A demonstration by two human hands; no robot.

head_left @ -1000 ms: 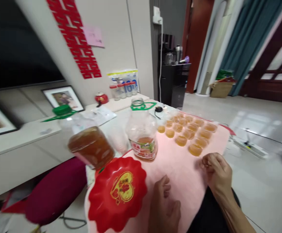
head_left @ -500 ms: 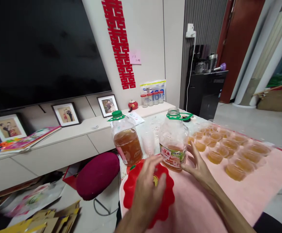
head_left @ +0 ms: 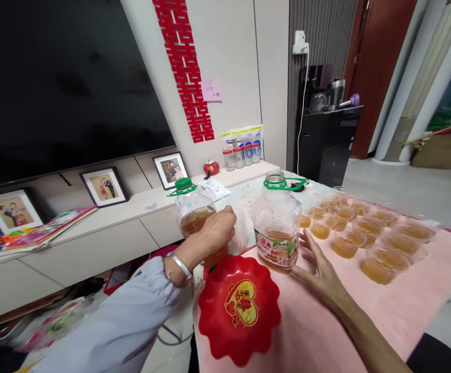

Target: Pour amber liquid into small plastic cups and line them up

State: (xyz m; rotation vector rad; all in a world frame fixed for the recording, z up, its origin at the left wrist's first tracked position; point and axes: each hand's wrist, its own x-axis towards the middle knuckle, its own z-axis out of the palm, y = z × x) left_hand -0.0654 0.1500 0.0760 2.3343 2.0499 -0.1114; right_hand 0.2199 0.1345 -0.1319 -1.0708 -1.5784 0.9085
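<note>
Left hand (head_left: 220,227): fingers curled, back of the hand toward the viewer, reaching across the front of the capped bottle (head_left: 194,216) at the translucent stacked cups (head_left: 241,235) between the two bottles. Fingertips hidden from this angle; cannot tell whether it grips a cup. Silver bangle (head_left: 180,267) at the wrist, pale blue-grey sleeve (head_left: 120,316) pushed up behind it. Right hand (head_left: 322,272): open, thumb and fingers apart, curved about the right flank of the open bottle (head_left: 277,225), thumb close to its base; contact uncertain, no firm grasp visible. Open bottle stands upright and uncapped, green carrying loop at its neck, patterned label low down, amber liquid only in the bottom part. Capped bottle, to its left, wears a green cap and also holds amber liquid, partly masked by the left forearm. Off to the right, many clear filled cups (head_left: 347,244) stand close together on a pink cloth (head_left: 306,331), each with a shallow measure of amber liquid. Nearest the viewer, a red scalloped dish (head_left: 213,326) with a gold heart emblem sits in front of the open bottle. Beyond, on a white ledge (head_left: 126,215): framed photographs (head_left: 104,187), a small red pot (head_left: 211,167), red-lidded glass jars (head_left: 238,159). Large dark screen (head_left: 66,83) above.
</note>
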